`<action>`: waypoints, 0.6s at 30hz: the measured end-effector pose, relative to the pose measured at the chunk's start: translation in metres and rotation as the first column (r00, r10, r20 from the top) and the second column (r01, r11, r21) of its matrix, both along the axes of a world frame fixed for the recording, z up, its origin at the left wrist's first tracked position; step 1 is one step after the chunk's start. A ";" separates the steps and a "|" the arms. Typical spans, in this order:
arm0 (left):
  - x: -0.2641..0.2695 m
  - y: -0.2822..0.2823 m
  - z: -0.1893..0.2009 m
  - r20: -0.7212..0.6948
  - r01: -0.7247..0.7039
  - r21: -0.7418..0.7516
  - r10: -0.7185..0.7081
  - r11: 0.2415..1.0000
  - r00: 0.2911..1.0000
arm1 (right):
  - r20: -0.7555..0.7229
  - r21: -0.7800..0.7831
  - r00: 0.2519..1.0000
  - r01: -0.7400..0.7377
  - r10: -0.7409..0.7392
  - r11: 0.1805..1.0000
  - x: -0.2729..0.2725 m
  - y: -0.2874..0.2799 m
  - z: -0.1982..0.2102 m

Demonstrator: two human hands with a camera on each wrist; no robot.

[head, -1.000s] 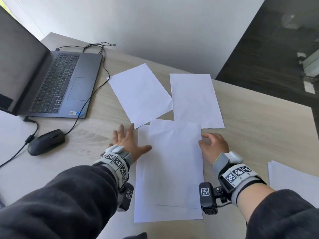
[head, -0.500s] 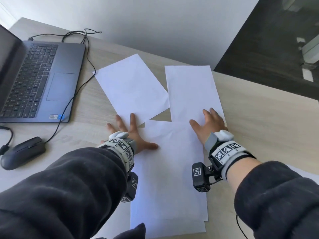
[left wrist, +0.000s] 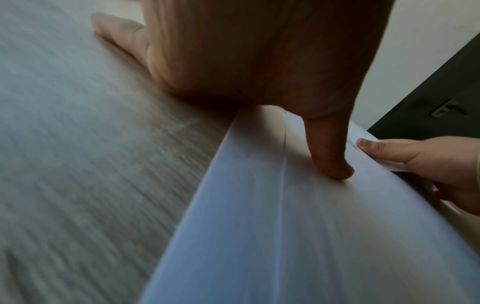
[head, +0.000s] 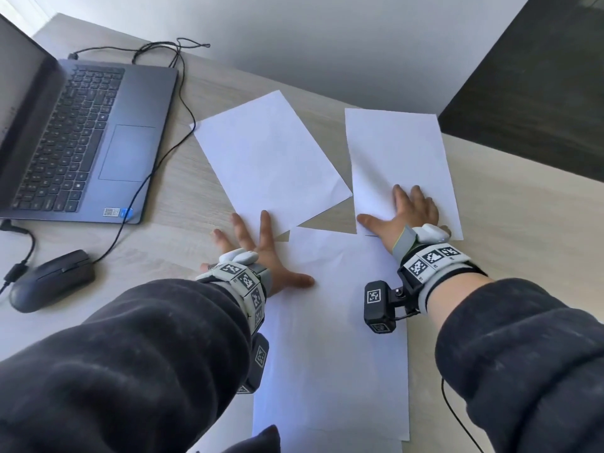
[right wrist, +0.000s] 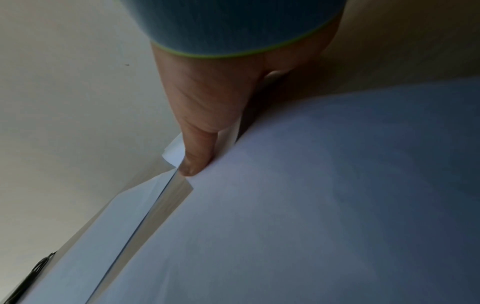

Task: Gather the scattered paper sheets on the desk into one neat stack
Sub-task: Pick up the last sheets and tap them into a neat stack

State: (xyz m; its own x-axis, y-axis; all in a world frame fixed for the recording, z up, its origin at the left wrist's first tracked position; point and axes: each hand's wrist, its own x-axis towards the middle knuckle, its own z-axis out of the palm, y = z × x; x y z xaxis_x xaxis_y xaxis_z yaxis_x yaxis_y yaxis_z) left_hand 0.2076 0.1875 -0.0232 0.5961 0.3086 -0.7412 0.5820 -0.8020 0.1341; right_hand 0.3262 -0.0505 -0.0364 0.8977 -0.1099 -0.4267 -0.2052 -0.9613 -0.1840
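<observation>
Several white paper sheets lie on the light wood desk [head: 510, 243]. A near pile [head: 336, 348] of overlapping sheets sits between my arms. A tilted sheet [head: 268, 158] lies beyond it at the left, and an upright sheet [head: 398, 158] at the right. My left hand [head: 261, 253] lies flat with spread fingers at the pile's far left corner, its thumb [left wrist: 330, 156] pressing on the top sheet. My right hand [head: 405, 210] rests flat on the near end of the right sheet, its thumb [right wrist: 197, 152] stretched along that sheet's near edge.
An open dark laptop [head: 85, 138] stands at the far left, with a black mouse [head: 52, 279] near it and cables [head: 170, 103] trailing across the desk. The desk's right edge meets a dark floor [head: 539, 93]. A pale wall runs behind.
My right hand has moved forward from the pile's right edge onto the right sheet and flattened there. My left hand has stayed on the pile's left corner. The view has shifted.
</observation>
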 end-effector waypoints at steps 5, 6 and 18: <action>0.000 0.000 0.000 0.010 0.009 -0.004 -0.009 1.000 1.000 | 0.168 0.066 0.983 0.067 -0.077 0.996 0.011 -0.009 0.002; -0.001 -0.001 0.000 0.008 0.011 -0.004 -0.011 1.000 1.000 | 0.209 0.101 0.972 0.086 -0.106 0.991 0.012 -0.011 0.004; 0.001 0.004 -0.003 0.014 0.002 0.018 -0.002 1.000 1.000 | 0.100 0.205 0.993 0.034 -0.055 0.978 -0.070 -0.007 0.055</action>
State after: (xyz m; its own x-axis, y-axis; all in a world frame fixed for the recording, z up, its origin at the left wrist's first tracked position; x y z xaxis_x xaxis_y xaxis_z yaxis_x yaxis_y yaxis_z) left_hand 0.2082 0.1910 -0.0261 0.6071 0.3206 -0.7271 0.5788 -0.8054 0.1281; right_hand 0.2558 -0.0572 0.0190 0.9348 -0.0717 -0.3479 -0.2161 -0.8921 -0.3967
